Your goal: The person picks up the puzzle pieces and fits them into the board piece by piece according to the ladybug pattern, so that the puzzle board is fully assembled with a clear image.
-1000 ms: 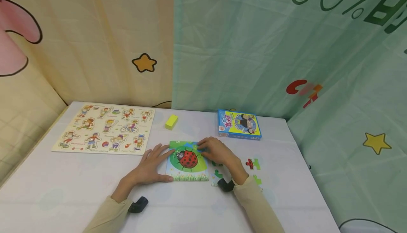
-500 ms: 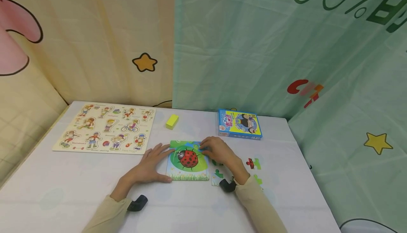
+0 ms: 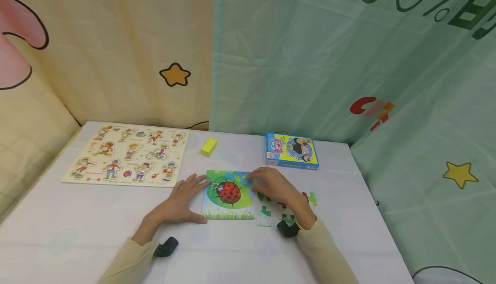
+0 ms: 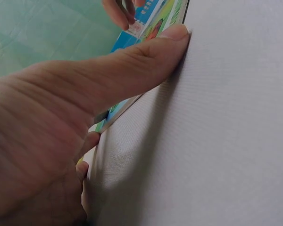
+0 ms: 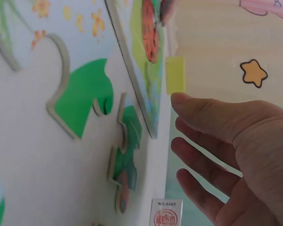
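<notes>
A ladybug puzzle board lies between the two hands in the head view, with blue and green at its top right. My left hand rests along its left side, fingers spread, its thumb at the board's edge in the left wrist view. My right hand hovers by the upper right corner. In the right wrist view, the right fingers are loosely bent with nothing between them. Loose puzzle pieces lie right of the board, partly hidden by the right arm; a green-and-white piece shows close up.
A cream board with sports figures lies at the back left. Behind the puzzle stand a yellow block and a blue-and-yellow box. Curtains hang beyond the white table's far edge.
The right hand has drawn a little to the right, away from the board's top right corner, uncovering more of the loose pieces. The left hand has stayed nearly still.
</notes>
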Demonstrator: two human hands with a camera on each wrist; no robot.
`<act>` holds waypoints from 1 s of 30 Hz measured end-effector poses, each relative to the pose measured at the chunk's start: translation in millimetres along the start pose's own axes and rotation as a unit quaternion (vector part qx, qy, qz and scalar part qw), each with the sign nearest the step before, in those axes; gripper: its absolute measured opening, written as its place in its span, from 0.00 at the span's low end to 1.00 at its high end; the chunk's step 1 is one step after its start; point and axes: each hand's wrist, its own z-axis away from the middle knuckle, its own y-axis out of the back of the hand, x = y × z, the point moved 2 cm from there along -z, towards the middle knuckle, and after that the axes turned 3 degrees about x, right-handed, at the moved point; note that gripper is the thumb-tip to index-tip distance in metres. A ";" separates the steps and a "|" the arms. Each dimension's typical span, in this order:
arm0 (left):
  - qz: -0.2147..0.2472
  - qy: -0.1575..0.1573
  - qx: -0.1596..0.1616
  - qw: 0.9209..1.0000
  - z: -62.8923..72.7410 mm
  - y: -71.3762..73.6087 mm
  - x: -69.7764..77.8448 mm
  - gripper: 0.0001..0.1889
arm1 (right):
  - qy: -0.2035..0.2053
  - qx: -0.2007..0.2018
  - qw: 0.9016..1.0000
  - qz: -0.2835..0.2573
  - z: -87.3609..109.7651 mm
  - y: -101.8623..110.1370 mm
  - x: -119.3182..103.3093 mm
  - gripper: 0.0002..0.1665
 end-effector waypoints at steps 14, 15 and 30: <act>-0.001 0.002 0.002 1.000 0.6 0.8 0.9 0.57 | -0.029 -0.010 0.999 -0.030 34.7 9.8 9.6 0.20; -0.001 0.002 0.003 1.000 0.7 1.1 1.0 0.57 | -0.028 -0.010 0.999 -0.033 36.4 10.1 10.7 0.21; -0.021 0.005 0.000 1.000 1.1 0.2 3.0 0.57 | -0.056 -0.029 0.997 -0.040 49.5 6.7 19.1 0.24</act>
